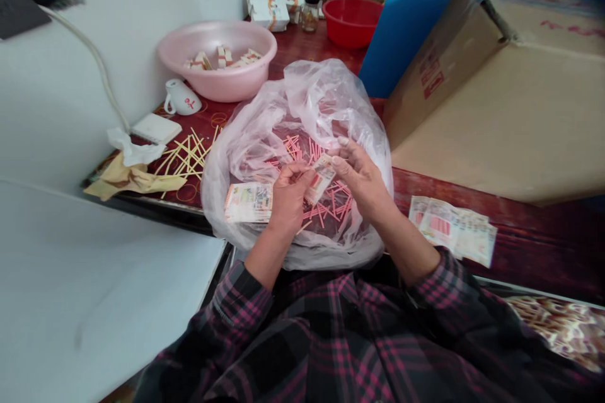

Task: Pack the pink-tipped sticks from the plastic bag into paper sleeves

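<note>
My left hand (288, 200) pinches the lower left side of a small printed packet (322, 175). At its upper right end, the thumb and fingers of my right hand (363, 184) close on the same packet. Beneath both hands, many thin pink sticks (334, 203) lie loose inside a crumpled clear plastic bag (338, 85) with its mouth spread wide. A stack of flat printed packets (249, 201) rests in the bag, left of my left hand. What the held packet contains is hidden.
More flat packets (454, 230) lie fanned out on the dark red table (524, 258) at right, before a large cardboard box (496, 94). Leftward are yellow sticks (186, 157), a white mug (182, 98) and a pink basin (217, 85) holding bundles. A red basin (352, 24) stands behind.
</note>
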{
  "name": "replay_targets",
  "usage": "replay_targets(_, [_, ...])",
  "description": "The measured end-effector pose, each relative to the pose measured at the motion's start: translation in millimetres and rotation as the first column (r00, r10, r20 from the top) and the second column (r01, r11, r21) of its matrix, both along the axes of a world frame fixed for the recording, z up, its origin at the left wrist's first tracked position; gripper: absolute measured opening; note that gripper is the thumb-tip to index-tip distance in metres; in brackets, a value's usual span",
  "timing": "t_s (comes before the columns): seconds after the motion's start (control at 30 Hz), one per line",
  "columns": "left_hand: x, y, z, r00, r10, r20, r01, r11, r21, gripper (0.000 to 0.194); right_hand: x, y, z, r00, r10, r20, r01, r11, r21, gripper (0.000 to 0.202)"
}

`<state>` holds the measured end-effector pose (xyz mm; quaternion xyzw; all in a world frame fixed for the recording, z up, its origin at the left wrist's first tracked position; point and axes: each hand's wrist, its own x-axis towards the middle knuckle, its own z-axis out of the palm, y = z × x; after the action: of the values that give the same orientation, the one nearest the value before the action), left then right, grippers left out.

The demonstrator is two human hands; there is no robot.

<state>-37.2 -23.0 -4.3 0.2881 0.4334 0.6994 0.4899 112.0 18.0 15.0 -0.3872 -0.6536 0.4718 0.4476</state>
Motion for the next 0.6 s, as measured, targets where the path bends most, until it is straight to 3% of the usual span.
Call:
replay_targets(0.1, [-1.3,-1.1,1.1,0.993,-0.029,-0.116,0.028,1.0,-0.01,0.025,0.3,3.5,-4.8,0.998,0.002,-0.064,-0.012,0.987,-0.161,0.047])
replay_targets(0.23, [-6.6,-3.4,5.6,0.959,-0.127,-0.251,0.111,0.991,-0.077,0.048,2.6,3.1,1.7,0.984,0.008,-0.178,-0.044,0.979,-0.201,0.041])
replay_targets(0.37, [-8.1,-2.7,8.6,0.913,-0.291,-0.286,0.266,0.956,-0.123,0.029,4.0,2.2,7.3,0.958,-0.025,-0.286,-0.043,0.973,-0.227,0.048])
replay_targets(0.6, [-3.0,-0.2,3.5,0.924,-0.247,-0.293,0.257,0.966,-0.004,0.038,-3.7,1.9,-7.0,0.979,-0.105,-0.173,0.059,0.965,-0.254,0.037])
